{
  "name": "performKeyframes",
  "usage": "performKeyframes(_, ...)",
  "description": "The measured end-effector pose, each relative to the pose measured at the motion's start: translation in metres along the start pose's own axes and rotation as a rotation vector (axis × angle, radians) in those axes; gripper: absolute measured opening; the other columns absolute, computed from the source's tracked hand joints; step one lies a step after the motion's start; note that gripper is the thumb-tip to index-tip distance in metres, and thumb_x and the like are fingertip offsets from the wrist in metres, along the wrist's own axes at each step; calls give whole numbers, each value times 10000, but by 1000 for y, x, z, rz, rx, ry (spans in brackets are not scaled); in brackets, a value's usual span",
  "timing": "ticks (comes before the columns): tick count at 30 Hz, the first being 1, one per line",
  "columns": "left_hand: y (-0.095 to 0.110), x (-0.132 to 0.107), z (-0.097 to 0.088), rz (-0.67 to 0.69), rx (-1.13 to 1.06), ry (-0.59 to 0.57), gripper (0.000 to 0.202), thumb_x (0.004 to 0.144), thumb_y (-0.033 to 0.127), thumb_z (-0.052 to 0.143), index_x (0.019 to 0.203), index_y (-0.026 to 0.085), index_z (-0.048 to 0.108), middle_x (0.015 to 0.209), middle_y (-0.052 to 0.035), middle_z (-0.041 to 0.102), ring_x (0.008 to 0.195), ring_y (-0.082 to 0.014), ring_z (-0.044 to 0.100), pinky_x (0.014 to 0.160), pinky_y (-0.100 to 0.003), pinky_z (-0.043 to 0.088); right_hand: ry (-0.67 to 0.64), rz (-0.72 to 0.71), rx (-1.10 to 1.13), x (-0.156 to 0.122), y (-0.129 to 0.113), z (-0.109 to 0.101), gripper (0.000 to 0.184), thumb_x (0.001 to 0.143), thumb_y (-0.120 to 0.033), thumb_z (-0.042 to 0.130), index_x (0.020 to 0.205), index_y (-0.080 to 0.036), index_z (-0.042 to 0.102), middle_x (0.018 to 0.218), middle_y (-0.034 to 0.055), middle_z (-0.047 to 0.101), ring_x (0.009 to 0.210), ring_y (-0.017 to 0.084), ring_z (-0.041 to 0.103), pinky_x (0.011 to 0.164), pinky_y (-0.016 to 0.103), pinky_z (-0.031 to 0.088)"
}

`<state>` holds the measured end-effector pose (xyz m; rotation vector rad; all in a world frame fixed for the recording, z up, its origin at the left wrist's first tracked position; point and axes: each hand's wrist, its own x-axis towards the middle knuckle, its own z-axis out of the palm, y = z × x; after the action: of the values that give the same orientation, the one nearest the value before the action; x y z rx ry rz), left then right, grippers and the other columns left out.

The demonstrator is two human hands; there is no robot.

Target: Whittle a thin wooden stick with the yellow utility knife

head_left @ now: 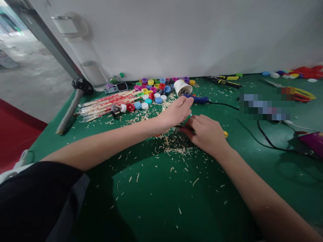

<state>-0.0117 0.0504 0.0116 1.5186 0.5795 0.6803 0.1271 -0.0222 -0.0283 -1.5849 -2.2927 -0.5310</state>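
My left hand (176, 113) is closed in a fist above a pile of wood shavings (176, 148); its grip is hidden from this side. Close by on the right, my right hand (205, 132) has its fingers curled in a pinch around a thin dark piece, too small to name. A yellow bit (225, 134) shows beyond that hand; whether it is held cannot be seen. Just behind my left fingers lies a blue-handled corded tool (199, 99), resembling a soldering iron, beside a tipped white cup (182, 87).
Colourful bottle caps (158, 99) crowd the back, beside wrapped wooden chopsticks (106, 104) and a smartwatch (121, 87). Yellow-black pliers (228, 81), scissors (300, 94) and a purple object (313, 143) lie rightward among black cords. A white wall (176, 37) bounds the green table (156, 208).
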Motion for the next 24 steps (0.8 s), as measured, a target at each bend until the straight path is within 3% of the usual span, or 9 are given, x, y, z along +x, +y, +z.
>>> performKeyframes(7,4,-4,4,-24,50,-21,290,999,329,313,738,210,275,578,63,268,504,-55,260,519,-241,239,-126,-79,20,2,1,3,290,944,-413,457,912,-177,622,810,56,673,764,201,575,565,298,297)
performKeyframes(14,2,-2,-1,15,81,-13,279,994,322,311,742,204,295,599,48,314,550,-72,317,568,-244,303,65,-17,14,-1,1,2,298,939,-404,477,835,-159,611,741,45,633,708,182,530,590,303,319)
performKeyframes(24,-5,5,-5,58,119,-9,291,990,343,316,737,201,294,615,53,302,556,-71,311,567,-256,289,-37,16,104,6,6,2,244,926,-387,488,917,-188,628,837,38,662,777,187,560,571,291,308)
